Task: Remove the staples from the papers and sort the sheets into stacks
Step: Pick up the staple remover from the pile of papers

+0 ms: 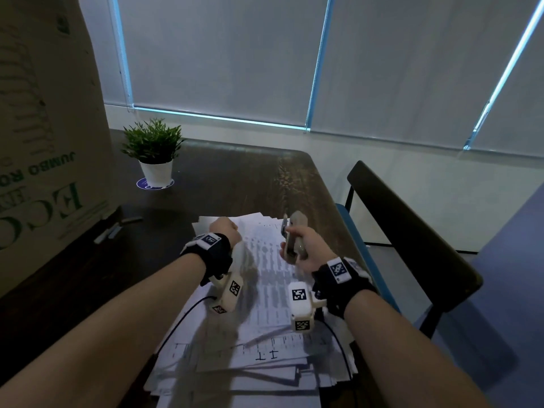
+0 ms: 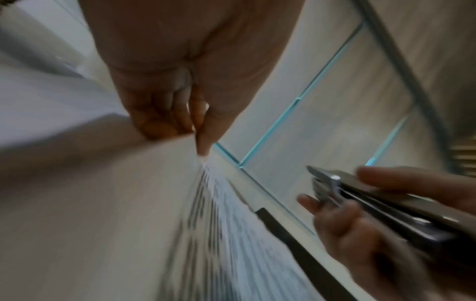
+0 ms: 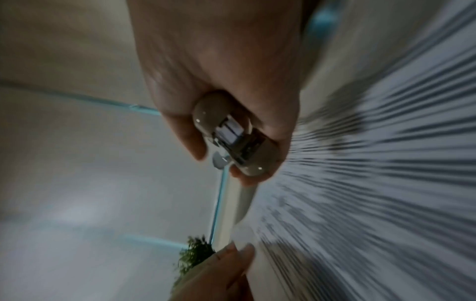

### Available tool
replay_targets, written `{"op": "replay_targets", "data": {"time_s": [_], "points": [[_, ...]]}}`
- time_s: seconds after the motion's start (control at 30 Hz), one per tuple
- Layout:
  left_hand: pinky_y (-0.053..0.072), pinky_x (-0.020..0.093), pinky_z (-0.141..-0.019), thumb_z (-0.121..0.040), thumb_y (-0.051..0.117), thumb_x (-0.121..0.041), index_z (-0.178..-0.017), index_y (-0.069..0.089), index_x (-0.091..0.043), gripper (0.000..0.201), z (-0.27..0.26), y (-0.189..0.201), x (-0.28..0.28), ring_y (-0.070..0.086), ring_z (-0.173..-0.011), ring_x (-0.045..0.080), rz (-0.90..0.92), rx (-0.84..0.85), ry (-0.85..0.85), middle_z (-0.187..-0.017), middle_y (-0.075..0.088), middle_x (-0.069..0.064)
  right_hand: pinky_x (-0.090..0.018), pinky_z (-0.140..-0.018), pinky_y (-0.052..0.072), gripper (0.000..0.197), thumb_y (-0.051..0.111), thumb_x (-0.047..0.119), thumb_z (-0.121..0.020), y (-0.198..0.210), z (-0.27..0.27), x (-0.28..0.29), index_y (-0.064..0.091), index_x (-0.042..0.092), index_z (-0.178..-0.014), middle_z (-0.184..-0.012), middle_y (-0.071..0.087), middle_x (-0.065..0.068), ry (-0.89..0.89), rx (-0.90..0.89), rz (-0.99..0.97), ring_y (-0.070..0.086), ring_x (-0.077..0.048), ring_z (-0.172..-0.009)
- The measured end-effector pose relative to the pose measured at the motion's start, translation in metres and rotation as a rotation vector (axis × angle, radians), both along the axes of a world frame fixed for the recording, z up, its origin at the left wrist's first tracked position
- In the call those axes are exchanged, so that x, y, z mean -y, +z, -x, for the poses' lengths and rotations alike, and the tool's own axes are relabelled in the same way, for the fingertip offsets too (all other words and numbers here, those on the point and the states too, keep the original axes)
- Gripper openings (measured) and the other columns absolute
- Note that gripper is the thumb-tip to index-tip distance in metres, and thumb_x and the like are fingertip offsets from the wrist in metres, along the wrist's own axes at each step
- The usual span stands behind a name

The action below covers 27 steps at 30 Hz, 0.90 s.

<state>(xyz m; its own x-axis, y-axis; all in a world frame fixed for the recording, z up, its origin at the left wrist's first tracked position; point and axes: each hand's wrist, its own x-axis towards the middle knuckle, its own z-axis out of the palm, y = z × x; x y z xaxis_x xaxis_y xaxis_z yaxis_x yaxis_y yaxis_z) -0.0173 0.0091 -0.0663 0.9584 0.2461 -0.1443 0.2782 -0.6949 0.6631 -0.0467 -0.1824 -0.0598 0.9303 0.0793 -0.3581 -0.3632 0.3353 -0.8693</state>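
Printed sheets (image 1: 265,266) lie in a loose pile on the dark wooden table (image 1: 235,178) in front of me. My left hand (image 1: 225,228) pinches the far left corner of the top sheets (image 2: 206,183) between thumb and fingers (image 2: 203,130). My right hand (image 1: 300,245) grips a beige staple remover (image 1: 294,234) just above the far right part of the pile. Its metal jaws point away from me toward the paper corner in the left wrist view, where the staple remover (image 2: 360,195) is seen side on. The right wrist view shows the staple remover (image 3: 231,138) end on in my curled fingers.
A large cardboard box (image 1: 44,142) stands at the left on the table. A small potted plant (image 1: 154,154) sits at the far left. A dark chair (image 1: 412,231) stands right of the table. Window blinds fill the background.
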Motion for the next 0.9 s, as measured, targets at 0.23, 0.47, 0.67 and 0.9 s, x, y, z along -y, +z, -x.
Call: {"op": "replay_targets", "data": {"time_s": [0.23,0.47,0.67,0.9], "points": [[0.047,0.039,-0.092,-0.068,0.083,-0.028,-0.134,0.035,-0.014,0.083,0.024,-0.012,0.01,0.047,-0.118,0.03,-0.238,-0.044,-0.236,-0.13,0.045,0.01,-0.03,-0.064,0.048,0.019,0.056,0.019,-0.093,0.02,0.005,-0.008,0.056,0.004,-0.106,-0.093,0.062,-0.012,0.444,0.255,0.869,0.058,-0.019,-0.073],[0.007,0.051,-0.116,-0.075,0.056,-0.07,-0.151,-0.002,-0.013,0.112,0.031,-0.04,0.014,-0.007,-0.144,0.038,-0.627,-0.22,-0.433,-0.158,-0.009,0.012,-0.036,-0.091,0.039,0.028,0.046,0.013,-0.097,-0.002,0.016,-0.025,0.049,0.003,-0.123,-0.127,0.052,-0.015,0.675,0.522,1.483,0.051,-0.033,-0.116],[0.003,0.053,-0.115,-0.074,0.054,-0.074,-0.151,-0.007,-0.014,0.115,0.024,-0.053,0.016,-0.011,-0.144,0.037,-0.637,-0.244,-0.414,-0.158,-0.014,0.01,-0.035,-0.092,0.04,0.033,0.048,0.009,-0.095,0.001,0.017,-0.025,0.05,0.0,-0.127,-0.128,0.053,-0.015,0.701,0.475,1.51,0.051,-0.031,-0.117],[0.0,0.054,-0.114,-0.071,0.05,-0.079,-0.15,-0.014,-0.015,0.119,0.023,-0.055,0.016,-0.015,-0.143,0.036,-0.692,-0.288,-0.446,-0.156,-0.019,0.01,-0.044,-0.101,0.037,0.024,0.047,0.019,-0.098,-0.016,0.009,-0.031,0.05,0.008,-0.118,-0.135,0.045,-0.012,0.759,0.586,1.648,0.046,-0.032,-0.119]]}}
